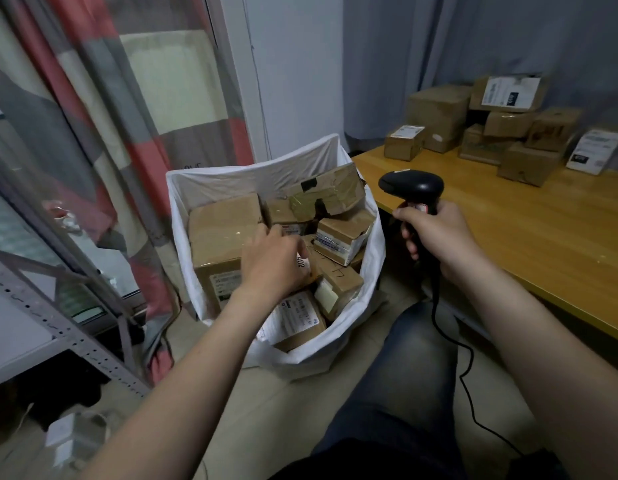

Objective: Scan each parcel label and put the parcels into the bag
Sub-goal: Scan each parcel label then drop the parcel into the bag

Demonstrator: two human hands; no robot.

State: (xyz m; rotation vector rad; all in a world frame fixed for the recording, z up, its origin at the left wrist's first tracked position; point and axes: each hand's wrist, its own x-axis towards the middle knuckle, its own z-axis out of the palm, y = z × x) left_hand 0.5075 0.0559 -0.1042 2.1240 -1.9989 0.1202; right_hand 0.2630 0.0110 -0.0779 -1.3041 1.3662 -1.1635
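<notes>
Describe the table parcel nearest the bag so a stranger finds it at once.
Start at the wooden table on the right and follow it to the heap of cardboard boxes at its far end. The small box stands at the heap's left edge, nearest the white bag; unlike the larger box behind it, it has a white label on top.

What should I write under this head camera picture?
The left hand reaches into the white bag full of parcels; right hand grips the scanner; more boxes wait on the table.
</notes>
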